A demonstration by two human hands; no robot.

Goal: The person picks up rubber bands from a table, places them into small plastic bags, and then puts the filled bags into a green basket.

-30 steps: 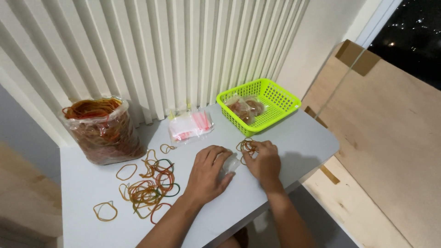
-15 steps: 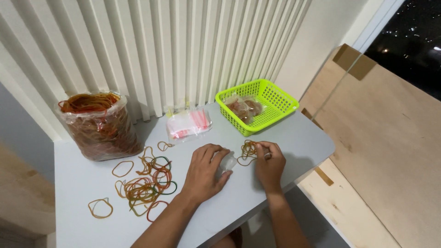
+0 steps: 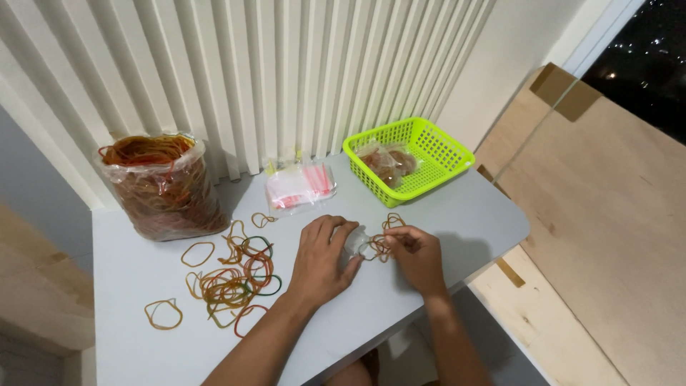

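Note:
My left hand (image 3: 323, 259) rests on the grey table (image 3: 464, 214) and pinches a small clear plastic bag (image 3: 356, 243) at its edge. My right hand (image 3: 418, 256) holds a small bunch of rubber bands (image 3: 382, 239) at the mouth of that bag. Part of the bunch lies on the table just beyond my fingers. A loose pile of coloured rubber bands (image 3: 236, 275) lies to the left of my left hand.
A large clear bag full of rubber bands (image 3: 161, 184) stands at the back left. A stack of small zip bags (image 3: 300, 187) lies at the back middle. A lime green basket (image 3: 411, 159) holds filled small bags. White slatted wall behind; the table's edge is close on the right.
Both hands have closed in on each other. The right hand has drawn the bunch of bands left to the small clear bag that the left hand now pinches.

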